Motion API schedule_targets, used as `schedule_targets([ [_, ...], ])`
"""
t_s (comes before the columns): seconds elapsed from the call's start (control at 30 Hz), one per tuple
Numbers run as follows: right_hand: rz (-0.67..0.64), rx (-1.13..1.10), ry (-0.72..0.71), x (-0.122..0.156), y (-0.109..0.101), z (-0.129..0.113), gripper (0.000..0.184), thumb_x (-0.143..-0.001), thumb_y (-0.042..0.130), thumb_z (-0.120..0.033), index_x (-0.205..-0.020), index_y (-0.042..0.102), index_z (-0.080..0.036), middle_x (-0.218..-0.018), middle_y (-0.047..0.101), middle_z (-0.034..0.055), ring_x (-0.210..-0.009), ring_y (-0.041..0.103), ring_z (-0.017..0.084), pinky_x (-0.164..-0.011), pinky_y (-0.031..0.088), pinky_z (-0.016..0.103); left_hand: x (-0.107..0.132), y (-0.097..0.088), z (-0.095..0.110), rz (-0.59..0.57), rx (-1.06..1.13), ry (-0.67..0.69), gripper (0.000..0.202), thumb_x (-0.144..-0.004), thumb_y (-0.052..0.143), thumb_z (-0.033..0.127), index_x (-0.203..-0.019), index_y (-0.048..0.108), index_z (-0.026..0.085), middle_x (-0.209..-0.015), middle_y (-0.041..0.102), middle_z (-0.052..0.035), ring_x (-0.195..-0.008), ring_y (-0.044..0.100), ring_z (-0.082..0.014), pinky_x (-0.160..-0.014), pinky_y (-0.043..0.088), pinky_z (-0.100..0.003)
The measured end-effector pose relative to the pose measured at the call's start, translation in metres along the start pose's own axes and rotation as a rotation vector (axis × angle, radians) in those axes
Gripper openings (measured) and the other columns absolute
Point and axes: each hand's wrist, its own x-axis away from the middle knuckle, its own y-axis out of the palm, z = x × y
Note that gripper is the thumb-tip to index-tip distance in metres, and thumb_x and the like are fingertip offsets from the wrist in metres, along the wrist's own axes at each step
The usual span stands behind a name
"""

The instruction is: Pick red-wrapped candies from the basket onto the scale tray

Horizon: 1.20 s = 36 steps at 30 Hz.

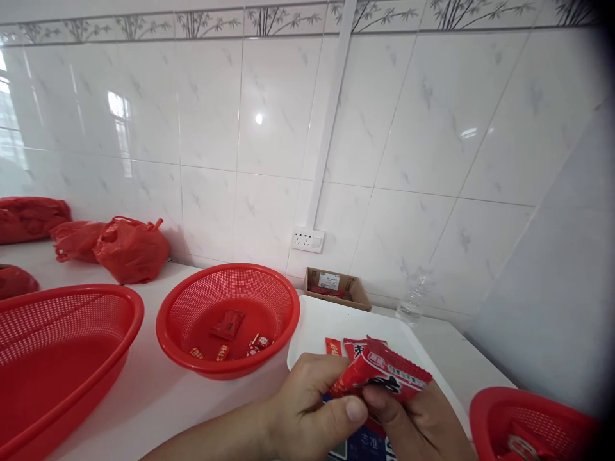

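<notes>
Both of my hands hold a small red snack packet (401, 374) with black and white print, above the white tray. My left hand (317, 403) has its fingers closed around the packet's left end. My right hand (423, 422) grips it from below and the right, thumb pressed on its front. Behind my fingers, another red packet (353, 346) and a small red slip (333, 346) lie on the white tray (317, 317). Partly hidden under my hands is a blue object (368, 443) with white lettering.
A red mesh basket (228, 272) with a few small packets stands left of the tray. Another red basket (129, 301) is at far left, a third (494, 400) at right. Red plastic bags (132, 250), a cardboard box (360, 298) and a clear bottle (414, 298) stand along the wall.
</notes>
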Motion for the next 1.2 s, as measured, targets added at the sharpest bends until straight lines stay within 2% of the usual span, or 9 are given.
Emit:
schedule_targets([
  [0.3, 0.028, -0.034, -0.011, -0.005, 0.002, -0.002, 0.041, -0.089, 0.046, -0.052, -0.067, 0.067, -0.025, -0.063, 0.067, 0.0, -0.057, 0.063, 0.018, -0.054, 0.051, 0.025, -0.001, 0.001, 0.002, 0.016, 0.006, -0.006, 0.056, -0.09, 0.032, 0.061, -0.076, 0.054, 0.012, -0.068, 0.05, -0.0044, -0.064, 0.047, -0.0131, -0.062, 0.041, -0.023],
  [0.4, 0.032, -0.073, 0.048, -0.002, 0.004, 0.0, 0.04, -0.088, 0.047, -0.053, -0.07, 0.068, -0.025, -0.065, 0.068, 0.0005, -0.059, 0.063, 0.018, -0.056, 0.052, 0.026, 0.0, 0.002, 0.001, 0.032, 0.015, -0.006, 0.053, -0.091, 0.033, 0.058, -0.073, 0.052, 0.012, -0.067, 0.048, -0.0033, -0.065, 0.046, -0.0127, -0.062, 0.041, -0.023],
  [0.53, 0.131, -0.127, 0.164, 0.004, 0.01, 0.002, 0.045, -0.082, 0.051, -0.063, -0.069, 0.07, -0.024, -0.066, 0.067, 0.0019, -0.062, 0.062, 0.02, -0.062, 0.053, 0.03, 0.001, 0.001, 0.001, 0.055, -0.048, -0.03, 0.054, -0.091, 0.032, 0.059, -0.073, 0.054, 0.012, -0.067, 0.049, -0.003, -0.063, 0.046, -0.0123, -0.061, 0.041, -0.022],
  [0.63, 0.162, -0.175, 0.218, 0.008, 0.014, 0.004, 0.047, -0.079, 0.054, -0.065, -0.076, 0.072, -0.022, -0.071, 0.069, 0.0042, -0.068, 0.064, 0.022, -0.066, 0.054, 0.033, 0.001, 0.0, 0.001, 0.065, -0.085, -0.035, 0.056, -0.091, 0.031, 0.059, -0.072, 0.055, 0.012, -0.066, 0.05, -0.0033, -0.062, 0.046, -0.0124, -0.061, 0.041, -0.022],
  [0.77, 0.104, -0.22, 0.238, 0.011, 0.014, 0.011, 0.049, -0.081, 0.051, -0.065, -0.084, 0.072, -0.021, -0.078, 0.071, 0.007, -0.072, 0.065, 0.025, -0.067, 0.054, 0.036, 0.0, -0.001, 0.002, 0.062, -0.1, -0.033, 0.056, -0.091, 0.03, 0.059, -0.071, 0.055, 0.013, -0.065, 0.048, -0.0029, -0.063, 0.046, -0.013, -0.062, 0.041, -0.023],
  [0.97, -0.048, -0.19, 0.144, 0.011, 0.005, 0.024, 0.039, -0.083, 0.055, -0.055, -0.089, 0.071, -0.02, -0.08, 0.071, 0.0075, -0.073, 0.066, 0.025, -0.065, 0.056, 0.035, -0.001, -0.001, 0.001, 0.06, -0.099, 0.028, 0.048, -0.093, 0.032, 0.052, -0.073, 0.053, 0.013, -0.065, 0.046, -0.0023, -0.061, 0.043, -0.012, -0.06, 0.038, -0.023],
  [1.2, -0.06, -0.14, 0.149, 0.01, 0.005, 0.021, 0.039, -0.085, 0.052, -0.053, -0.085, 0.071, -0.019, -0.077, 0.07, 0.0072, -0.07, 0.066, 0.023, -0.063, 0.056, 0.033, -0.002, -0.003, -0.001, 0.056, -0.104, 0.039, 0.045, -0.093, 0.032, 0.049, -0.07, 0.047, 0.014, -0.064, 0.043, -0.0013, -0.06, 0.041, -0.0105, -0.057, 0.035, -0.021],
])
